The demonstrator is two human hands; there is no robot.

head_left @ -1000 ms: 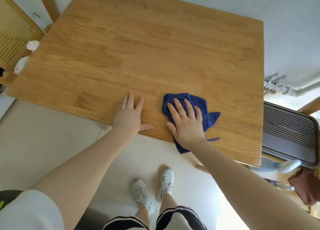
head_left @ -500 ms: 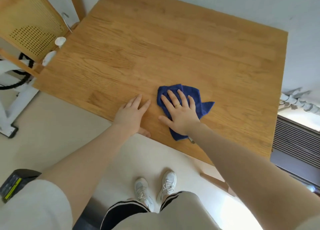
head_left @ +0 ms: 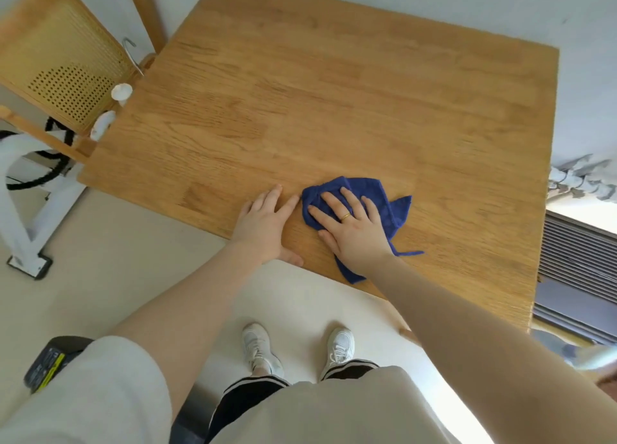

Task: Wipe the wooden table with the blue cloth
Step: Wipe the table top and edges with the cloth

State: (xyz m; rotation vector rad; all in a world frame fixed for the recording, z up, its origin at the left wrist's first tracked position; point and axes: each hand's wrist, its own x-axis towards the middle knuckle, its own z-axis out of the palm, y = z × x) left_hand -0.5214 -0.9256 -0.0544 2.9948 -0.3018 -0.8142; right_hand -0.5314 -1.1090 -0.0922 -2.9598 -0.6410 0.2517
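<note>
Blue cloth (head_left: 387, 206): crumpled near the bench's (head_left: 334, 109) front edge, under your right hand (head_left: 354, 230), fingers spread flat. Your left hand (head_left: 263, 223): flat on wood just beside it, fingers straight

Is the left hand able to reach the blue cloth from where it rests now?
Probably yes. The left hand lies flat on the table, its fingertips almost at the edge of the cloth. Nothing stands between them; only the right hand, pressing flat on the cloth, covers part of it.
</note>
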